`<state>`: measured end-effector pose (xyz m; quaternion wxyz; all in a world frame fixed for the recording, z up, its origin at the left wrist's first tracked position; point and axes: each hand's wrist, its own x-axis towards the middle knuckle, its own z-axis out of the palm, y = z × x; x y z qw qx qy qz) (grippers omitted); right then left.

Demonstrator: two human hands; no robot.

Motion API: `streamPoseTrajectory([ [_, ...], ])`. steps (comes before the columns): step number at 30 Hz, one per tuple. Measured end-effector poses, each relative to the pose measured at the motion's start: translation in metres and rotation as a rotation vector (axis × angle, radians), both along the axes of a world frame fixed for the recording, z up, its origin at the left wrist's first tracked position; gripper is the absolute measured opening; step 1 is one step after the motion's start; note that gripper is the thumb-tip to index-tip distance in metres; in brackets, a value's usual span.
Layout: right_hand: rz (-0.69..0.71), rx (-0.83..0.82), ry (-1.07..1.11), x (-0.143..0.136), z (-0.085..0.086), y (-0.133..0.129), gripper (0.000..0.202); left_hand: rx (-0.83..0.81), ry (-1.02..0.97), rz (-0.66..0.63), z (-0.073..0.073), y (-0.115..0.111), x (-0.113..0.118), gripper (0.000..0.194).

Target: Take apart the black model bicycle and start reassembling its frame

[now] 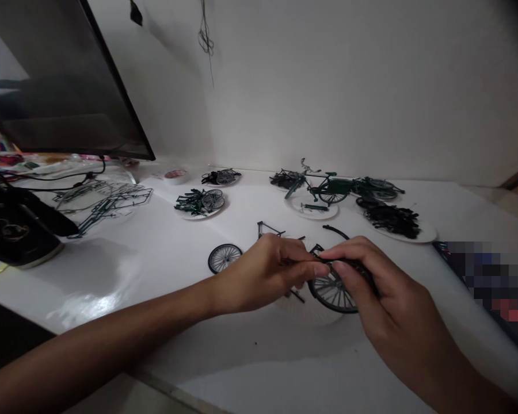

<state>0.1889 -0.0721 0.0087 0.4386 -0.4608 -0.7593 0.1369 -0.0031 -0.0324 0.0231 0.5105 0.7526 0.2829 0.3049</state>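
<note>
A black, thin-spoked model bicycle wheel (334,296) is tilted up between my hands, over a white plate (308,316). My right hand (384,293) is closed, its thumb and index finger pinching near the wheel's upper part. My left hand (267,276) is closed too, its thumb and index fingertip meeting the right fingertips; what they pinch is mostly hidden. A small dark bracket-like part (316,249) shows just above the fingertips. Left of my left hand lies a second model wheel (225,258), partly behind thin dark frame bars (270,229). A curved black strip (335,231) sticks up behind my right hand.
An assembled green model bicycle (334,190) stands at the back near the wall. Plates with green parts (194,202), wheels and black parts (391,217) stand around it. Green frame pieces (112,201), a black container (17,224) and a monitor (64,80) are at left.
</note>
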Motion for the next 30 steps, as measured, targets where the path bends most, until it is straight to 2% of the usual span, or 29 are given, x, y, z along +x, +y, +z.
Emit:
streamPoseTrajectory([
  [4, -0.044, -0.042, 0.049, 0.000, 0.003, -0.001, 0.013, -0.162, -0.077, -0.021, -0.006, 0.007, 0.002, 0.033],
  [8, -0.149, -0.058, 0.107, 0.002, 0.003, 0.000, 0.013, -0.419, -0.275, -0.141, -0.016, 0.014, 0.006, 0.025],
  [10, -0.167, -0.068, 0.125, 0.002, 0.001, 0.000, 0.014, -0.477, -0.354, -0.158, -0.021, 0.014, 0.008, 0.023],
  [15, -0.181, -0.098, 0.164, 0.001, -0.003, -0.001, 0.017, -0.484, -0.422, -0.112, -0.026, 0.009, 0.013, 0.027],
  [18, -0.083, -0.067, 0.101, 0.004, -0.002, 0.000, 0.019, -0.485, -0.455, -0.085, -0.022, 0.007, 0.014, 0.026],
  [21, 0.056, -0.004, -0.071, 0.009, -0.002, 0.004, 0.055, -0.511, -0.488, -0.051, -0.020, 0.009, 0.012, 0.025],
  [23, 0.066, 0.011, -0.146, 0.012, -0.004, 0.007, 0.065, -0.537, -0.502, -0.040, -0.021, 0.013, 0.011, 0.026],
  [30, 0.067, 0.030, -0.194, 0.019, -0.002, 0.011, 0.061, -0.514, -0.435, -0.156, -0.027, 0.024, 0.006, 0.033],
])
